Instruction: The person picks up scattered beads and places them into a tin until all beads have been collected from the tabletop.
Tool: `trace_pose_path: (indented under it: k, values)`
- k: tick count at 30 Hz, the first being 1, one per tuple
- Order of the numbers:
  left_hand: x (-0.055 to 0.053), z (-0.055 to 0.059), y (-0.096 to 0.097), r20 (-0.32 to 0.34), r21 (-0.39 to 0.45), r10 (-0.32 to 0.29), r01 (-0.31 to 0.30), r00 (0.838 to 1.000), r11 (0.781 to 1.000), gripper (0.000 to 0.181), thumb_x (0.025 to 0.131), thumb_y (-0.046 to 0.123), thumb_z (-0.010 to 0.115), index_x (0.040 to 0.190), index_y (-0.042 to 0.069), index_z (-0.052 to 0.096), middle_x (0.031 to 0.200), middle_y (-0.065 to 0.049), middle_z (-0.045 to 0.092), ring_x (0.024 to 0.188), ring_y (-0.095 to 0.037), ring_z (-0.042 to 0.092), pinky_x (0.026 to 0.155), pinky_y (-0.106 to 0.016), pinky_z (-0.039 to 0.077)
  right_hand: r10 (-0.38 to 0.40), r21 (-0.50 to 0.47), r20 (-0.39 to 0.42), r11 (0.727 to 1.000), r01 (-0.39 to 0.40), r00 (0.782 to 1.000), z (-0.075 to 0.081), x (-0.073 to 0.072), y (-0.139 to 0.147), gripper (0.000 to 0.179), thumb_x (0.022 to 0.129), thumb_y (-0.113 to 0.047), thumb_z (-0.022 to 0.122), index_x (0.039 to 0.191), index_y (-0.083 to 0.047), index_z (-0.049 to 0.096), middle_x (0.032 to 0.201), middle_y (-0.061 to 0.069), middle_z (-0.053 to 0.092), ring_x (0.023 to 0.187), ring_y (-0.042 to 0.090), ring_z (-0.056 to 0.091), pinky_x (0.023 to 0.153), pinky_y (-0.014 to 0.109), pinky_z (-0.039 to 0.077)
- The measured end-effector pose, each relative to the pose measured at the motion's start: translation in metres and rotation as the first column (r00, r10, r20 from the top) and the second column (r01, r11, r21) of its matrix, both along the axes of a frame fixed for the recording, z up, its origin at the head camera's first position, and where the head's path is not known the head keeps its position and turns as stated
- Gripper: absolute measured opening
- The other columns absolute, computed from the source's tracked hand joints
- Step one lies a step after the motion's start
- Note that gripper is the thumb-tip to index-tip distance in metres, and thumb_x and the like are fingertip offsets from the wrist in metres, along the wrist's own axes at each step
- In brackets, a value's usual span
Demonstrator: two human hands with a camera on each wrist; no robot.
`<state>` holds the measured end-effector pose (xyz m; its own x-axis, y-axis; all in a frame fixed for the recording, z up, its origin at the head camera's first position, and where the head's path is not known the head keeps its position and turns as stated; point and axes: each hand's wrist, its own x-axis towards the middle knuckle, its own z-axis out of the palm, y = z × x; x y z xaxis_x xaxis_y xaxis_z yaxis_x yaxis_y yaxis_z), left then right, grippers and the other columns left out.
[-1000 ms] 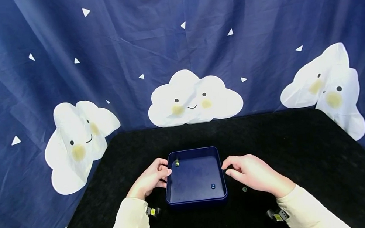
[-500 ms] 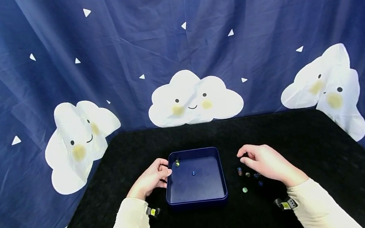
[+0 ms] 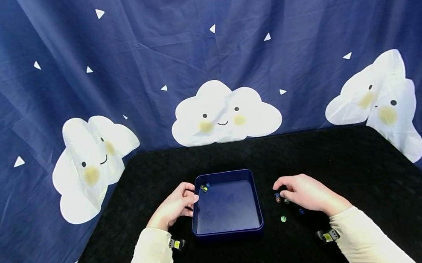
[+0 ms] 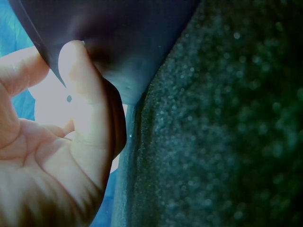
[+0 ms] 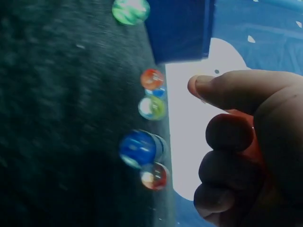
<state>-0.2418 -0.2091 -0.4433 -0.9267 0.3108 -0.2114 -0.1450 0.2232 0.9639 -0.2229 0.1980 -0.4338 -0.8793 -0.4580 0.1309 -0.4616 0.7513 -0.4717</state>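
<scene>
A square blue box (image 3: 226, 207) with low walls lies on the black cloth. At its left wall, my left hand (image 3: 175, 204) pinches the side between thumb and fingers; in the left wrist view the thumb (image 4: 78, 71) presses the box wall (image 4: 123, 42). Three small glass marbles (image 3: 205, 189) sit together in the far left corner inside the box. Right of the box my right hand (image 3: 304, 192) hovers over loose marbles with bent fingers, and no marble shows in its grasp. Below that hand lie a blue marble (image 5: 138, 148) and an orange one (image 5: 152, 79).
Nearer the front lies a green marble (image 3: 283, 219), apart from the others. A dark blue marble (image 3: 302, 211) rests under the right wrist. Behind the black cloth (image 3: 153, 167) hangs a blue curtain (image 3: 142, 70) with white clouds.
A blue marble has rolled across the box from the front right to the far left corner. My right hand has moved right, away from the box, then lower over the marbles. My left hand stays put.
</scene>
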Motion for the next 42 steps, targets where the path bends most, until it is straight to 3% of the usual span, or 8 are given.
trace_pose_path:
  k: [8, 19, 32, 42]
  values:
    - [-0.002, -0.001, 0.000, 0.009, -0.006, 0.009, -0.009, 1.000, 1.000, 0.049, 0.085, 0.013, 0.063, 0.123, 0.001, 0.036, 0.089, -0.009, 0.051, 0.068, -0.018, 0.052, 0.055, -0.032, 0.051, 0.048, 0.084, -0.072, 0.996, -0.042, 0.996, -0.013, -0.001, -0.004, 0.021, 0.086, -0.017, 0.064, 0.102, -0.030, 0.065, 0.077, -0.023, 0.059, 0.062, -0.003, 0.049, 0.065, 0.027, 0.044]
    - [-0.002, 0.000, -0.001, 0.005, -0.013, -0.010, 0.010, 1.000, 1.000, 0.045, 0.088, 0.008, 0.059, 0.124, -0.002, 0.035, 0.088, -0.008, 0.051, 0.069, -0.019, 0.052, 0.055, -0.032, 0.050, 0.014, 0.123, -0.090, 0.992, -0.002, 0.996, -0.014, -0.001, -0.005, 0.017, 0.081, -0.018, 0.064, 0.088, -0.033, 0.061, 0.061, -0.024, 0.047, 0.053, -0.002, 0.044, 0.057, 0.025, 0.040]
    - [-0.001, 0.000, 0.001, 0.006, -0.019, 0.001, -0.001, 1.000, 1.000, 0.046, 0.088, 0.010, 0.060, 0.125, 0.000, 0.035, 0.089, -0.009, 0.052, 0.069, -0.018, 0.052, 0.055, -0.033, 0.050, -0.045, 0.156, -0.097, 0.986, 0.060, 0.994, -0.013, 0.000, -0.005, 0.012, 0.080, -0.023, 0.068, 0.087, -0.030, 0.061, 0.062, -0.020, 0.045, 0.057, 0.003, 0.044, 0.056, 0.028, 0.039]
    - [0.011, 0.024, 0.007, -0.004, -0.007, -0.028, 0.028, 1.000, 1.000, 0.045, 0.088, 0.008, 0.059, 0.123, -0.005, 0.033, 0.088, -0.010, 0.051, 0.069, -0.019, 0.052, 0.056, -0.032, 0.051, -0.086, 0.039, -0.118, 0.995, 0.091, 0.989, 0.009, 0.007, -0.018, 0.012, 0.083, -0.027, 0.067, 0.092, -0.031, 0.062, 0.056, -0.018, 0.045, 0.047, 0.000, 0.042, 0.051, 0.025, 0.038]
